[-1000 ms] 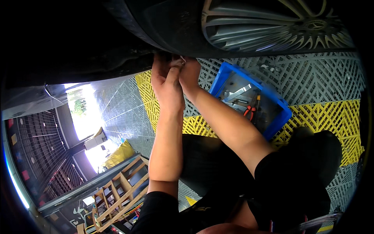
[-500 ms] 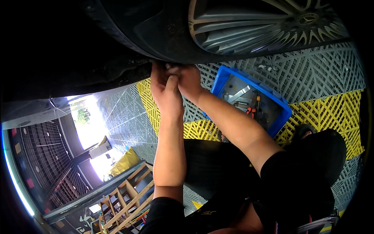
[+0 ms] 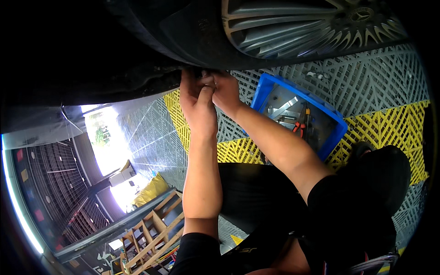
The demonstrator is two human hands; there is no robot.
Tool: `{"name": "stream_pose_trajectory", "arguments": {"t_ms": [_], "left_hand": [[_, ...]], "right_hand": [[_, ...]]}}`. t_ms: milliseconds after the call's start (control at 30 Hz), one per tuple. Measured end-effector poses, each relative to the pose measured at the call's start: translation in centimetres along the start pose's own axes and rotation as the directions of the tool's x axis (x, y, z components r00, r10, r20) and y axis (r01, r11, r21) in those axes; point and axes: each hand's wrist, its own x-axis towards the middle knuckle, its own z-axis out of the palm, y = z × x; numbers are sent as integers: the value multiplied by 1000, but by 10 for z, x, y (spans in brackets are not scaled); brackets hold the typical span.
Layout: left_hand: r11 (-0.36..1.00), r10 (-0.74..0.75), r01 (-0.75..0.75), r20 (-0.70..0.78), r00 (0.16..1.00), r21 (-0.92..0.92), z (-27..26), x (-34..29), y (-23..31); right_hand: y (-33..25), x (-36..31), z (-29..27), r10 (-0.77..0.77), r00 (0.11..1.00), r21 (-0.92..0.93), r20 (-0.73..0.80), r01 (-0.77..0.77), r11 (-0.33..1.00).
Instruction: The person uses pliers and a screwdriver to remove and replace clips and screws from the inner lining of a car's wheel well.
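Both hands are raised close together at the dark lower edge of the car body, beside the tyre (image 3: 192,41) of a wheel with a multi-spoke silver rim (image 3: 284,27). My left hand (image 3: 198,103) has its thumb bent over and its fingers curled upward against the dark edge. Touching it on the right, my right hand (image 3: 226,91) is closed, with its fingertips meeting the left ones. Whatever lies between the fingers is too small and shadowed to make out. A blue plastic tray (image 3: 332,123) stands on the floor right of my right forearm, holding red-handled pliers (image 3: 300,126) and a flat metal bar (image 3: 284,107).
Grey floor grating (image 3: 362,87) with yellow grating (image 3: 389,123) lies around the tray. At the lower left are a wooden rack (image 3: 158,222) and a yellow bag-like bundle (image 3: 151,189). My bent knee (image 3: 389,178) is at the right, and the dark car underside hangs overhead.
The view has shifted slightly, so the tray and background sit a little further right. Both hands stay together at the same spot, with the fingers only slightly rearranged.
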Motion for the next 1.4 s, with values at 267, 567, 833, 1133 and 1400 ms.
{"name": "stream_pose_trajectory", "arguments": {"t_ms": [267, 567, 833, 1133, 1400], "left_hand": [[999, 0, 1, 28, 1000, -48, 0, -1, -3], [998, 44, -44, 6, 999, -43, 3, -1, -4], [999, 46, -47, -9, 999, -12, 8, 1, -2], [996, 72, -75, -78, 994, -44, 21, 3, -4], [998, -54, 52, -59, 997, -22, 11, -1, 5]], "right_hand": [[6, 2, 0, -68, 998, -45, 5, 68, 997], [10, 5, 6, -82, 995, -57, 52, 85, 995], [2, 14, 0, 28, 994, 4, 102, -28, 1000], [4, 20, -7, 142, 957, -36, 254, -137, 990], [-26, -55, -52, 202, 978, -76, 59, -197, 977]]}}
